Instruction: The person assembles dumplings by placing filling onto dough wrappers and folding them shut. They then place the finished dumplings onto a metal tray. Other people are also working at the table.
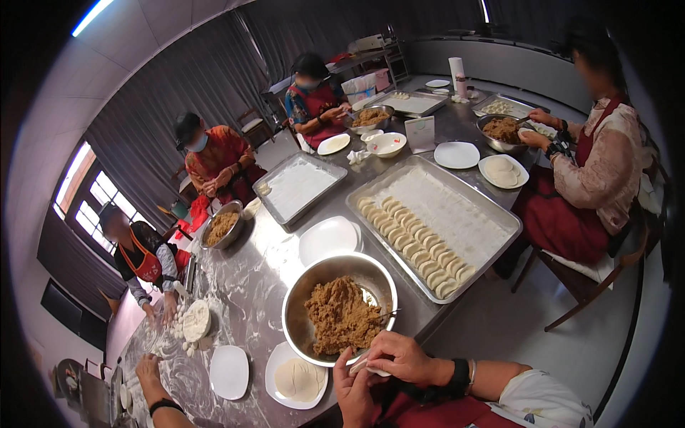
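At the bottom, my left hand (353, 388) and my right hand (401, 358) pinch a folded dough wrapper (369, 368) between their fingers. Just beyond them stands a steel bowl (294, 326) of brown minced filling (342, 315), with a utensil handle at its right rim. A square white plate (272, 393) left of my hands bears round flat dough wrappers (298, 379). Past the bowl, a metal tray (471, 195) holds rows of crescent dumplings (412, 241) on its left side. Whether filling lies inside the wrapper in my hands is hidden.
An empty white plate (229, 372) and stacked plates (327, 241) are nearby. A co-worker's hand (148, 368) reaches over the floured table at lower left, near a flour bowl (197, 321). Several co-workers are around the table, with a second tray (299, 184) and more filling bowls (222, 227).
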Available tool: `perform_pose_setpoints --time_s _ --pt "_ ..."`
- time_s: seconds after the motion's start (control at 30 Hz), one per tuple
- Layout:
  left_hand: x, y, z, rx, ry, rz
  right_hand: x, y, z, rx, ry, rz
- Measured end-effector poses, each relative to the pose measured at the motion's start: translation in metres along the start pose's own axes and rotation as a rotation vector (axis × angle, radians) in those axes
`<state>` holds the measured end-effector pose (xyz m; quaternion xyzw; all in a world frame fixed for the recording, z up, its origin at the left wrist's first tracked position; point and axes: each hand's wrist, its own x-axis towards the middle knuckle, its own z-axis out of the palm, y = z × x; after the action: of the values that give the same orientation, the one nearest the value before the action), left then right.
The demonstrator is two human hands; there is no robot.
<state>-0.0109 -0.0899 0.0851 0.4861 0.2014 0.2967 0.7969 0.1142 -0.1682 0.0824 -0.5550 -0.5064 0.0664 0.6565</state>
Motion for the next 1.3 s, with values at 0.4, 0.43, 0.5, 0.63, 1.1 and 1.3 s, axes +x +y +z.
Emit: perform_pose_setpoints --time_s 0.4,0.43,0.5,0.63,1.1,1.3 --pt "-0.001 -0.007 -0.013 0.061 -0.036 0.055 -0.002 0.002 0.009 -0.055 0.034 -0.015" --pt "-0.001 -0.005 -0.011 0.091 -0.038 0.045 -0.001 0.001 0.008 -0.044 0.027 -0.004" --pt "-0.002 0.000 -0.008 0.154 -0.023 0.014 0.000 -0.002 0.009 0.006 0.032 0.065" --pt "-0.002 0.001 -0.007 0.192 -0.010 0.024 0.003 -0.001 0.006 -0.083 0.010 0.020" --pt "0.002 -0.005 -0.018 0.147 -0.025 0.012 0.006 0.002 0.017 -0.116 -0.004 0.003" --pt "0.003 -0.007 -0.025 0.212 -0.090 0.035 0.008 -0.005 0.014 -0.117 -0.062 0.067"
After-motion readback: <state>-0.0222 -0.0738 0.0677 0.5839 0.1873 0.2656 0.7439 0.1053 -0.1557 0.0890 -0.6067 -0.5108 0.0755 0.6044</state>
